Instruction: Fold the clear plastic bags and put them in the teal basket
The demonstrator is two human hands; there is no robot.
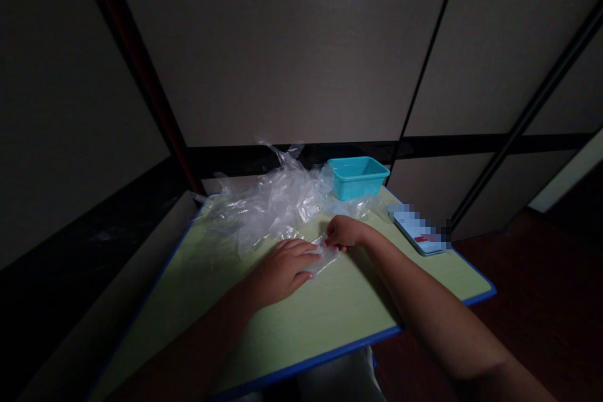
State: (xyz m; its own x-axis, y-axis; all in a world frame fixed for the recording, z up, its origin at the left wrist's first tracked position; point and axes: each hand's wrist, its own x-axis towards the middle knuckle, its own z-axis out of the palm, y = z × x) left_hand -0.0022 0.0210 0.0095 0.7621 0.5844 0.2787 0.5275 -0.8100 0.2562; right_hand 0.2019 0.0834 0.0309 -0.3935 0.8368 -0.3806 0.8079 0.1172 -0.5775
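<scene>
A small clear plastic bag [326, 256] lies flat on the pale green table [330, 308]. My left hand [282, 269] rests palm down on its left part, fingers stretched out and pressing it to the table. My right hand [345, 231] is curled at the bag's far right end, fingers pinched on the plastic. Just behind both hands sits a loose heap of crumpled clear plastic bags [268, 204].
A turquoise plastic tub [358, 177] stands at the table's far edge, right of the heap. A phone [419, 231] lies near the right edge. The table has a blue rim and stands against a dark panelled wall; dark floor lies to the right.
</scene>
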